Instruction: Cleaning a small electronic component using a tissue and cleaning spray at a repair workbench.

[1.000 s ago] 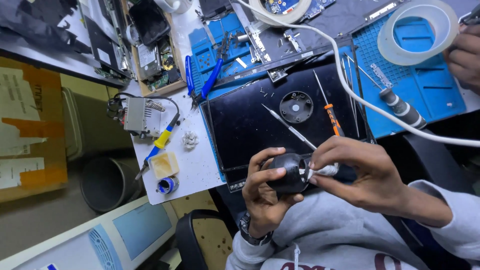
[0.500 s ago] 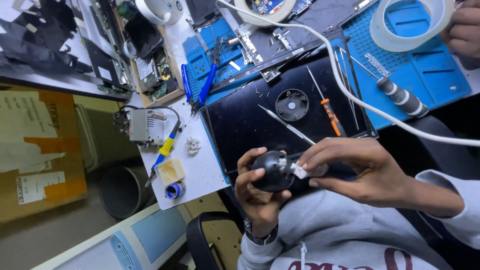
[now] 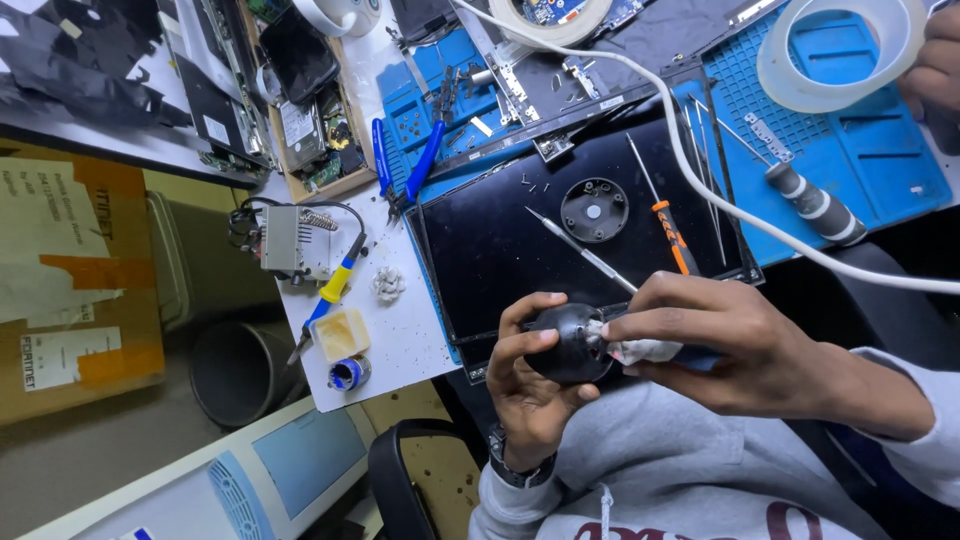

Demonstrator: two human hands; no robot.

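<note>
My left hand (image 3: 527, 385) cups a black round dome-shaped part (image 3: 566, 342) just above my lap. My right hand (image 3: 745, 340) presses a crumpled white wipe (image 3: 640, 350) against the part's open side, with a dark blue handle under the fingers. Behind the hands lies a black laptop panel (image 3: 500, 250) carrying a round black ring cap (image 3: 594, 209), silver tweezers (image 3: 580, 250), an orange-handled screwdriver (image 3: 670, 220) and a few loose screws.
A blue work mat (image 3: 880, 190) holds a white tape roll (image 3: 835, 50) and a striped grey handle (image 3: 815, 205); a white cable (image 3: 720, 200) crosses it. A soldering iron and stand (image 3: 300, 245), flux tin (image 3: 340, 335), blue pliers (image 3: 425, 160) sit left. Another person's hand (image 3: 935, 65) is top right.
The view has shifted slightly. My right hand keeps rubbing the white wipe on the black part, which stays in my left hand.
</note>
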